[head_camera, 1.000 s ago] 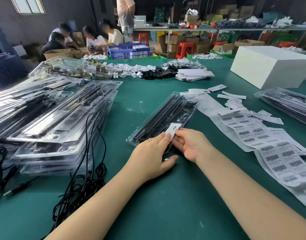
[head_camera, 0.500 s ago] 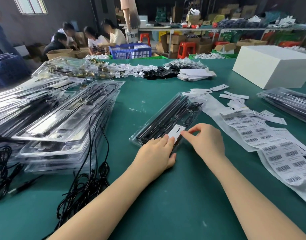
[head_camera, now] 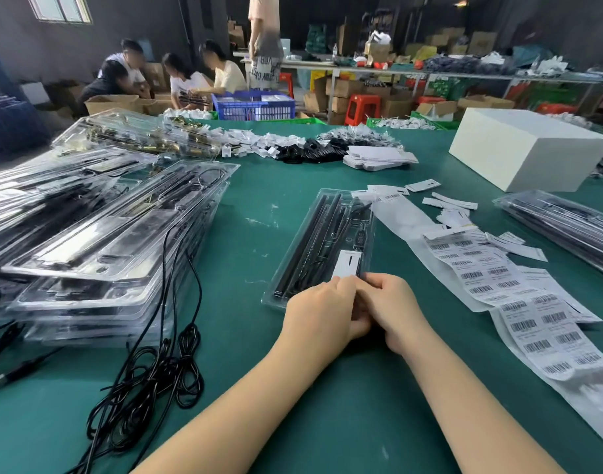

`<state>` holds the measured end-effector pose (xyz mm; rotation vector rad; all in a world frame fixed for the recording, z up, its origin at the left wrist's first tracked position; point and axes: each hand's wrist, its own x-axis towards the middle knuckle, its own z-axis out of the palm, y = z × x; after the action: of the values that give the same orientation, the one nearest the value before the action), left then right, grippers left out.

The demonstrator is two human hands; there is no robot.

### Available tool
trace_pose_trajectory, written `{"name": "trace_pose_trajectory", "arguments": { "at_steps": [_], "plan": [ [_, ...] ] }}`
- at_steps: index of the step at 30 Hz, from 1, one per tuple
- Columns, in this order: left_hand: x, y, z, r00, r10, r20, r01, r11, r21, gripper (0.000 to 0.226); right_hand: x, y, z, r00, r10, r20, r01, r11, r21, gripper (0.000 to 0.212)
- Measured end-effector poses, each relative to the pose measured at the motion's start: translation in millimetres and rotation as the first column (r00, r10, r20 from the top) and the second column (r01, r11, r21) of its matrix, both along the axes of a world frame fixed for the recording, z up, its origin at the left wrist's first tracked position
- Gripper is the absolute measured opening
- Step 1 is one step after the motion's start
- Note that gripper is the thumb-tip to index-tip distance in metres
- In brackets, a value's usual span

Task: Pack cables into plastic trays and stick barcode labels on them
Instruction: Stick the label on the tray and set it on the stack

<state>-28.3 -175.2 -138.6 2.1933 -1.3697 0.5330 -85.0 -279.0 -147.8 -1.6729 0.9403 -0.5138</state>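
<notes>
A clear plastic tray [head_camera: 324, 241] with black cables inside lies in the middle of the green table [head_camera: 259, 206], running away from me. A white tag [head_camera: 347, 263] sits on its near end. My left hand [head_camera: 322, 311] and my right hand [head_camera: 390, 304] meet at that near end, fingers curled together on the tray's edge just below the tag. Their fingertips are hidden from me. A strip of barcode labels [head_camera: 518, 295] trails along the table to the right of the tray.
A tall stack of packed clear trays [head_camera: 98, 234] fills the left side, with loose black cables [head_camera: 156, 378] in front. A white box [head_camera: 529, 152] stands at back right, another packed tray [head_camera: 563, 224] at right. White tags and black parts [head_camera: 313, 150] lie across the back. People sit beyond the table.
The tray has turned to lie straighter, away from me. My right hand came back in from the tag's corner and now closes against my left hand on the tray's near end.
</notes>
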Motion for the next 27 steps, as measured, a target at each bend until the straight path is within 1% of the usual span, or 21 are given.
{"name": "trace_pose_trajectory", "arguments": {
  "at_steps": [1,3,5,6,8,9,10,11,12,13,15,16,17,19,20,21,22,25,26,27],
  "plan": [
    [1.5,0.1,-3.3,0.999,-0.035,-0.037,0.034,0.999,-0.017,0.037,-0.6,0.7,-0.2,1.000,0.010,0.009,-0.010,1.000,-0.025,0.034],
    [5.1,1.8,-6.5,0.986,-0.060,-0.157,0.067,0.997,0.042,0.032,-1.2,1.0,-1.1,0.999,0.009,0.037,-0.006,0.998,-0.059,0.029],
    [9.3,4.9,-10.1,0.986,-0.094,-0.135,0.101,0.994,0.047,0.037,-1.0,-0.9,-1.0,0.998,-0.004,0.066,0.008,0.998,-0.055,0.026],
    [10.2,7.1,-9.4,0.979,-0.133,-0.154,0.137,0.990,0.018,0.040,-0.8,-2.2,-0.2,0.995,-0.017,0.099,0.019,1.000,-0.022,0.025],
    [16.3,9.6,-9.1,0.950,-0.191,-0.248,0.167,0.979,-0.116,0.039,-2.2,-3.6,1.8,0.978,-0.050,0.204,0.036,0.997,0.070,0.027],
    [22.4,10.1,-8.9,0.929,-0.196,-0.315,0.144,0.973,-0.182,0.033,-3.9,-4.4,2.4,0.966,-0.064,0.249,0.042,0.995,0.092,0.028],
    [30.1,10.5,-10.2,0.908,-0.172,-0.382,0.086,0.969,-0.233,0.028,-5.8,-4.5,3.0,0.957,-0.072,0.282,0.045,0.994,0.101,0.029],
    [38.6,11.3,-12.3,0.882,-0.131,-0.453,0.003,0.962,-0.274,0.027,-8.3,-4.5,3.3,0.946,-0.073,0.315,0.038,0.993,0.116,0.031],
    [46.3,12.7,-13.4,0.837,-0.094,-0.539,-0.082,0.953,-0.293,0.035,-10.5,-4.8,3.7,0.932,-0.071,0.356,0.020,0.989,0.145,0.034],
    [53.4,14.6,-13.4,0.760,-0.077,-0.645,-0.150,0.945,-0.289,0.049,-12.0,-6.3,4.0,0.918,-0.079,0.388,0.007,0.983,0.183,0.035],
    [63.1,17.1,-12.7,0.537,-0.095,-0.838,-0.227,0.941,-0.252,0.076,-14.6,-10.7,5.0,0.905,-0.100,0.414,0.002,0.973,0.231,0.025],
    [65.1,17.5,-11.7,0.418,-0.129,-0.899,-0.244,0.938,-0.248,0.081,-15.8,-11.7,6.1,0.900,-0.084,0.427,-0.025,0.970,0.244,0.021],
    [66.4,18.0,-10.0,0.293,-0.187,-0.938,-0.249,0.932,-0.263,0.078,-16.8,-11.5,7.0,0.893,-0.055,0.447,-0.067,0.966,0.251,0.020],
    [65.8,17.4,-5.3,0.040,-0.328,-0.944,-0.226,0.917,-0.328,0.052,-17.8,-10.8,7.3,0.887,0.011,0.461,-0.133,0.964,0.232,0.021],
    [64.3,16.6,-4.6,-0.048,-0.380,-0.924,-0.205,0.909,-0.363,0.043,-18.0,-10.7,7.2,0.889,0.041,0.456,-0.156,0.964,0.216,0.022],
    [62.7,16.0,-5.2,-0.092,-0.414,-0.906,-0.192,0.900,-0.392,0.043,-18.5,-11.4,6.6,0.892,0.058,0.448,-0.165,0.965,0.204,0.023],
    [61.1,15.3,-6.0,-0.099,-0.435,-0.895,-0.192,0.891,-0.412,0.044,-18.4,-11.2,6.4,0.895,0.054,0.444,-0.160,0.966,0.205,0.022],
    [56.0,13.1,-6.4,-0.049,-0.488,-0.871,-0.256,0.850,-0.461,0.043,-15.8,-8.2,6.5,0.900,-0.064,0.432,-0.071,0.955,0.288,0.011],
    [55.1,12.5,-7.0,-0.036,-0.495,-0.868,-0.275,0.840,-0.467,0.042,-14.9,-6.7,7.1,0.907,-0.099,0.408,-0.045,0.943,0.330,0.011],
    [53.8,12.6,-7.2,-0.018,-0.496,-0.868,-0.288,0.834,-0.471,0.041,-14.7,-6.0,8.0,0.923,-0.117,0.367,-0.028,0.930,0.367,0.016]
  ]
}}
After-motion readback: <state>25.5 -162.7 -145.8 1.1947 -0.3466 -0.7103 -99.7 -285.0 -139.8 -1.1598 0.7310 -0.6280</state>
